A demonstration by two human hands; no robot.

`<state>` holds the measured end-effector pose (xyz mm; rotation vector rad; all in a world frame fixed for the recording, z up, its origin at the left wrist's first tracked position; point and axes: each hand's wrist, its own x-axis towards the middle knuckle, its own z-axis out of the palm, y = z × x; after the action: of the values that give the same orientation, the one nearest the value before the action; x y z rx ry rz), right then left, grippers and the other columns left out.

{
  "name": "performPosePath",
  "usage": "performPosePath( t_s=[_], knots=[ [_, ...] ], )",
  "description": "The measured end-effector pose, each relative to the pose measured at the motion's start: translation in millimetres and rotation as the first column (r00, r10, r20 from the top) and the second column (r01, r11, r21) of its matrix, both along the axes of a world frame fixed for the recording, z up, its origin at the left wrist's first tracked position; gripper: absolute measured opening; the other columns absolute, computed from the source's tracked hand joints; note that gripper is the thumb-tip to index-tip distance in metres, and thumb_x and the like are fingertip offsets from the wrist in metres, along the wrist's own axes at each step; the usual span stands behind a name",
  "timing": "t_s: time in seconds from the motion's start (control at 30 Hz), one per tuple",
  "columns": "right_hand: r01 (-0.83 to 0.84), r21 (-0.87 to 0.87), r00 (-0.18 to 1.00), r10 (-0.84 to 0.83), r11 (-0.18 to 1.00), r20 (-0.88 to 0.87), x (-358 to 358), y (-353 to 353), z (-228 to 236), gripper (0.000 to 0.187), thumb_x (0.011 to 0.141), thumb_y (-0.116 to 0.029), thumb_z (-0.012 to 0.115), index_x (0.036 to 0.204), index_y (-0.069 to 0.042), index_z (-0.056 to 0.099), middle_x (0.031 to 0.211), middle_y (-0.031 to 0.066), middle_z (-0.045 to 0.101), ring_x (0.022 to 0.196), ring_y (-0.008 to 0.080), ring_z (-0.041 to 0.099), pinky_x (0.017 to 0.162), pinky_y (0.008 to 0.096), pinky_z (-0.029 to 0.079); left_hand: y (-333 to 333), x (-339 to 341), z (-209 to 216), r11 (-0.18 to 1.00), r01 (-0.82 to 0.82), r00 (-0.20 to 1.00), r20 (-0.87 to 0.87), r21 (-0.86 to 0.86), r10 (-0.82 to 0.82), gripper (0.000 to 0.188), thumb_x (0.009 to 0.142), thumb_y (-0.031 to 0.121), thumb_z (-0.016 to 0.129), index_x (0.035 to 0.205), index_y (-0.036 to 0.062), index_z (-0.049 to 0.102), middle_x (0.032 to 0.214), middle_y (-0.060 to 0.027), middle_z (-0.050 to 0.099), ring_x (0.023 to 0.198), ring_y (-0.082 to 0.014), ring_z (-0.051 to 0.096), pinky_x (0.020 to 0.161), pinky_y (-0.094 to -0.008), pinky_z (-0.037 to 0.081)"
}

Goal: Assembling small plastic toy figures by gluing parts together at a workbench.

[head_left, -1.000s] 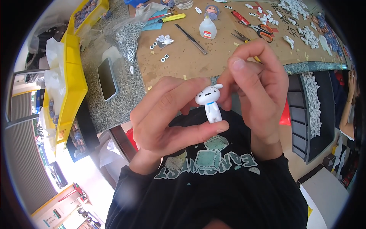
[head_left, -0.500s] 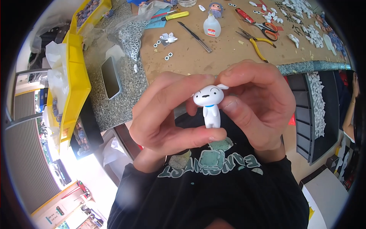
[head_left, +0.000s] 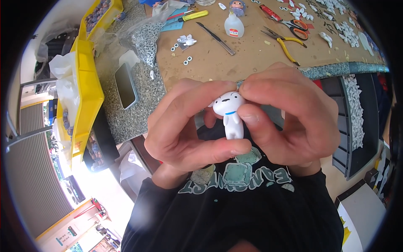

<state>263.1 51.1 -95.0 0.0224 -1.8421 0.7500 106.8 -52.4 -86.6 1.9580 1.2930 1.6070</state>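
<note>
One white dog figurine (head_left: 232,120), near centre toward two o'clock, is gripped crown to feet by the left hand (head_left: 176,122); the right hand (head_left: 298,113) pinches its three o'clock side, hiding any ear there. Face (head_left: 227,101) and blue collar (head_left: 231,113) look done; loose white pieces (head_left: 347,35) toward two o'clock seem left.
</note>
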Motion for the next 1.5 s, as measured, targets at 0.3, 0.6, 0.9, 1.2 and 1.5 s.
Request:
performPosePath(
  t_s=[0.3, 0.6, 0.9, 1.2, 1.5],
  knots=[
    [-0.086, -0.519, 0.996, 0.070, 0.850, -0.051, 1, -12, -1, 0.016, 0.090, -0.005, 0.055, 0.098, 0.008, 0.055, 0.080, 0.0154, 0.062, 0.062, 0.0162, 0.057, 0.055, 0.0245, 0.046, 5, 1, 2, 0.993, 0.105, 0.991, 0.091, -0.055, -0.099, 0.063, 0.063, 0.022, 0.086, 0.112, -0.0076, 0.058, 0.095, -0.0116, 0.062, 0.069, -0.0114, 0.050, 0.062, -0.0237, 0.042],
    [-0.183, -0.516, 0.983, 0.141, 0.837, -0.120, -4, -10, -16, 0.016, 0.091, -0.008, 0.057, 0.098, 0.006, 0.054, 0.086, 0.0147, 0.062, 0.070, 0.0156, 0.059, 0.058, 0.0257, 0.048, 6, 8, 4, 0.993, -0.113, 0.993, -0.036, -0.046, 0.111, 0.070, 0.068, 0.044, 0.081, 0.104, -0.0109, 0.059, 0.091, -0.0144, 0.061, 0.079, -0.0160, 0.056, 0.070, -0.0265, 0.043],
    [-0.524, -0.776, 0.847, 0.306, 0.351, -0.434, -11, -23, -28, 0.019, 0.089, 0.000, 0.058, 0.106, 0.007, 0.054, 0.096, 0.0132, 0.065, 0.087, 0.0153, 0.064, 0.075, 0.0258, 0.054, 8, 19, 19, 0.983, -0.168, 0.982, -0.094, -0.075, 0.161, 0.054, 0.063, 0.013, 0.082, 0.107, -0.0094, 0.060, 0.090, -0.0108, 0.058, 0.077, -0.0141, 0.054, 0.063, -0.0221, 0.042],
    [-0.551, -0.787, 0.820, 0.359, 0.278, -0.447, -9, -23, -25, 0.018, 0.090, -0.001, 0.056, 0.106, 0.007, 0.054, 0.098, 0.0143, 0.064, 0.089, 0.0154, 0.064, 0.078, 0.0267, 0.053, 14, 22, 24, 0.974, -0.228, 0.958, -0.172, 0.016, 0.227, 0.050, 0.063, 0.014, 0.081, 0.104, -0.0092, 0.061, 0.081, -0.0058, 0.057, 0.068, -0.0093, 0.051, 0.056, -0.0190, 0.039],
    [-0.045, -0.402, 0.996, 0.009, 0.914, -0.089, 5, -7, -7, 0.021, 0.088, -0.010, 0.060, 0.103, 0.004, 0.055, 0.092, 0.0147, 0.055, 0.081, 0.0170, 0.052, 0.067, 0.0251, 0.045, 12, 26, 14, 0.889, 0.331, 0.645, 0.764, -0.317, 0.032, 0.075, 0.078, 0.048, 0.072, 0.120, -0.0097, 0.050, 0.089, -0.0160, 0.064, 0.067, -0.0176, 0.062, 0.059, -0.0270, 0.051]
  ],
)
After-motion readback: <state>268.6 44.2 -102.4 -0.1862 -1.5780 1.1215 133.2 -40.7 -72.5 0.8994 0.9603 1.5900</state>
